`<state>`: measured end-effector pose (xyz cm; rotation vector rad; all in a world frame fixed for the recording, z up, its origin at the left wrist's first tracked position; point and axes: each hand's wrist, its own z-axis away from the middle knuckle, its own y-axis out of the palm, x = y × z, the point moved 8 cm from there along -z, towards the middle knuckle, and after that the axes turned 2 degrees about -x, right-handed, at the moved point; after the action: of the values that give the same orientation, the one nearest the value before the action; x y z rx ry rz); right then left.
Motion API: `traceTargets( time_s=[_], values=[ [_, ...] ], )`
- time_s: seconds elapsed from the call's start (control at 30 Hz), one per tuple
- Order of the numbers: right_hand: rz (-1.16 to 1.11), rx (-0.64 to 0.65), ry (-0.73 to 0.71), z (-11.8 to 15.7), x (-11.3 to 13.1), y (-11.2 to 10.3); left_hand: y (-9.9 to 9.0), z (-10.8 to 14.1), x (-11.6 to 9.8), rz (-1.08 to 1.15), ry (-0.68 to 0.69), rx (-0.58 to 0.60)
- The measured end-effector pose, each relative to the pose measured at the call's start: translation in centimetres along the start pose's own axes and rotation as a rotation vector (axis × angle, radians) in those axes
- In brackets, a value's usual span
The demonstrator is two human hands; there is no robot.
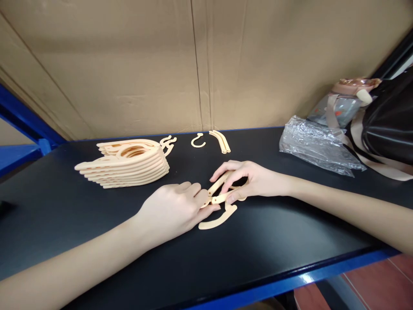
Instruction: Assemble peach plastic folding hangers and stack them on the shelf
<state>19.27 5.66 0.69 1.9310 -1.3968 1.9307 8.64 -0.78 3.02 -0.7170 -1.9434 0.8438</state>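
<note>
Both hands meet over cream plastic hanger pieces [220, 198] near the middle of the black table. My left hand [180, 204] is closed on the left end of the pieces, its thumb stretched along their lower side. From the right, my right hand [247, 181] pinches a jointed arm of the same pieces between thumb and fingers. A curved cream hook piece [217, 220] lies on the table just below the hands. Parts of the held pieces are hidden by the fingers.
A stack of cream hangers [129, 168] sits at the left. Behind are several small hooks [167, 144], a single hook [198, 141] and curved strips [221, 142]. Crumpled clear plastic [316, 146], a bottle [342, 103] and a black bag [390, 120] are at the right.
</note>
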Motion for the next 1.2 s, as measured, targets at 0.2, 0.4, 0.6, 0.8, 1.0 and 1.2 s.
traceTargets(
  time_s=[0.2,0.4,0.6,0.8,1.0,1.2],
  values=[
    [0.005,-0.001,0.007,0.0,0.1,-0.1,-0.2,0.1,0.4,0.035,-0.056,-0.018],
    [-0.017,-0.009,0.028,-0.1,0.1,-0.1,-0.2,0.0,0.8,0.084,-0.112,-0.031],
    [-0.002,-0.005,0.018,0.0,0.2,-0.1,0.0,-0.1,1.1,0.151,-0.152,0.000],
    [0.084,-0.022,-0.001,0.0,0.3,-0.2,-0.4,-0.2,1.1,0.254,-0.144,-0.074],
    [0.063,-0.247,-0.007,0.1,0.5,-1.8,-0.6,-0.5,0.5,0.202,-0.052,-0.043],
    [0.081,-0.549,0.044,1.0,-0.7,-4.3,0.6,0.0,1.7,0.342,-0.197,0.009]
  ],
)
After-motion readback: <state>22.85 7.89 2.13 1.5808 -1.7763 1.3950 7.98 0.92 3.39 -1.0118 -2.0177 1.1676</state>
